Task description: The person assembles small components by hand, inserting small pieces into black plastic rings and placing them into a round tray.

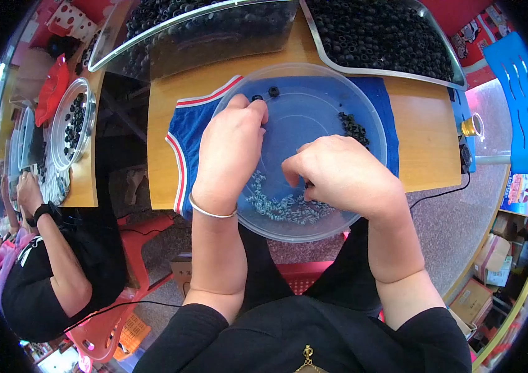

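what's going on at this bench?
A person is sorting through or handling small parts in a round clear plastic tray, set over blue cloth on a wooden table. The left hand is at the tray's far left, beside black ring-like parts. The right hand reaches down by the pale small pieces; its exact grip is hidden. Small dark pieces lie at the tray's right.

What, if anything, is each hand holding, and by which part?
Cannot tell: the right hand and left hand hide any grip; a dark piece shows under the right.
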Tool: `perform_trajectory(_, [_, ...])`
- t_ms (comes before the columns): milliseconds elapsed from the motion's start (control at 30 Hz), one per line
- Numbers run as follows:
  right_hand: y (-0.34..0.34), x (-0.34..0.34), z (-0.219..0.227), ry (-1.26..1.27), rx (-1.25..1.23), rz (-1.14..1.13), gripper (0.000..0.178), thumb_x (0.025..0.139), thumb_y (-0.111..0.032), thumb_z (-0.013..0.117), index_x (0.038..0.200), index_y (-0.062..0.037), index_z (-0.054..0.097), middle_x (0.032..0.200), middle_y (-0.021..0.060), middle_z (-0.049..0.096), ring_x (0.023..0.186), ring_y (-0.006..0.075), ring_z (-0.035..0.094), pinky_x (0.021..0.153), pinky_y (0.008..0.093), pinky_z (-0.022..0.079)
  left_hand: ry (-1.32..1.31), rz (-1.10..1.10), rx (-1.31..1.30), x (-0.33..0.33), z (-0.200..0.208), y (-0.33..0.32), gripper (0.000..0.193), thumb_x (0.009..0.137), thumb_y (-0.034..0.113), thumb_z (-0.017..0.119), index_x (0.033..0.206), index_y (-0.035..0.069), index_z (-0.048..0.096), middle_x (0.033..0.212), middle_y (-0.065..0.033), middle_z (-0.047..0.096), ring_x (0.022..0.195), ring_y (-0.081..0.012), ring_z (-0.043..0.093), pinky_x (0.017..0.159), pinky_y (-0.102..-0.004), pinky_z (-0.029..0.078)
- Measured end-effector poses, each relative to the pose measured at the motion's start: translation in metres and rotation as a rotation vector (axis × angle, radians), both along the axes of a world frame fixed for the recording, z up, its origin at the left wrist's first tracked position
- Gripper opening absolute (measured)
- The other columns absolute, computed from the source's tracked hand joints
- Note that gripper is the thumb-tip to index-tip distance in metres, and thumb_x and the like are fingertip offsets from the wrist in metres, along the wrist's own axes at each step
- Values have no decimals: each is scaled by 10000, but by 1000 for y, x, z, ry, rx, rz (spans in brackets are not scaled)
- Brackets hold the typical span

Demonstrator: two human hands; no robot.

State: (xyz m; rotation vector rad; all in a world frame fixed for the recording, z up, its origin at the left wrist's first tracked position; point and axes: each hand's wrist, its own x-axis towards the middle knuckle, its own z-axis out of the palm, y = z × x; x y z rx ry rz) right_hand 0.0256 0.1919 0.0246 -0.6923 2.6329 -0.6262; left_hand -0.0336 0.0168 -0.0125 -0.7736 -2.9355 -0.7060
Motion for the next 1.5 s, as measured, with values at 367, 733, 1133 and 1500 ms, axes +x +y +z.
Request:
perform_trajectory(367, [17, -14, -8, 253, 23, -169, 97, 728, -85, 699, 804, -44, 652, 803, 120, 658, 798, 316, 653, 696, 406, 516, -229, 11, 742, -5, 7, 3, 125, 859, -25, 619, 981, -36, 643, 879, -105, 631, 806, -196, 687, 709, -263, 537])
perform_trajectory(733, [13, -12, -3, 180, -45, -148, 139, 711, -40, 687, 847, -47, 655, 820, 142, 687, 833, 310, 675, 729, 410, 525, -428, -15, 886, -8, 13, -2, 149, 887, -12, 618, 1030, -42, 647, 904, -58, 675, 839, -103, 662, 762, -221, 527])
perform_trajectory(1133, [-6, 0, -4, 116, 40, -10, 169, 660, -56, 746, 806, -59, 661, 781, 109, 662, 765, 292, 665, 678, 394, 519, -463, -39, 924, -9, 14, -5, 152, 895, -25, 605, 1045, -37, 617, 1001, -68, 663, 901, -125, 662, 818, -237, 522])
perform_trajectory(1500, [-27, 14, 3, 236, 147, -66, 82, 687, -77, 670, 760, -44, 655, 688, 127, 652, 739, 298, 679, 663, 386, 535, -595, -65, 1142, -12, 13, -6, 143, 899, -38, 594, 1041, -51, 612, 957, -78, 666, 894, -138, 671, 829, -248, 544])
